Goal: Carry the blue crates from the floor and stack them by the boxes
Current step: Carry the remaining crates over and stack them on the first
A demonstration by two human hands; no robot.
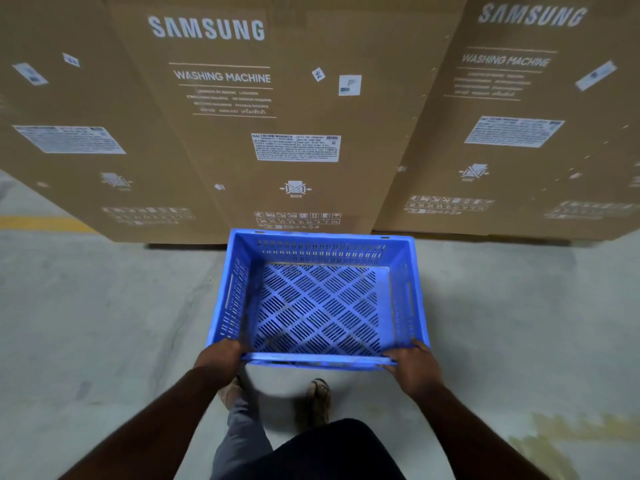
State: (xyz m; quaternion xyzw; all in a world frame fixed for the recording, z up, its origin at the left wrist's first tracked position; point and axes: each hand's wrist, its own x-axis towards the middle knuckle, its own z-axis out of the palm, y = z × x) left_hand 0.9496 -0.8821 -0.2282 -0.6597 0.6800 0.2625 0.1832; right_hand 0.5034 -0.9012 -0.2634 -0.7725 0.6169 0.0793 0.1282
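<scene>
Two hands carried one blue crate [318,299] by its near rim: the left hand [221,355] was curled over the near left corner, the right hand [412,365] over the near right corner, each grip closed on that rim. It hung above the grey floor [104,323], its far end near tall cardboard boxes [242,133] marked as washing machines.

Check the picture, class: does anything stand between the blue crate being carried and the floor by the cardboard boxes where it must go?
Nothing visible does. Both the left hand and right hand grip the blue crate by its near rim, and the concrete floor before the cardboard boxes shows no obstacle.
</scene>
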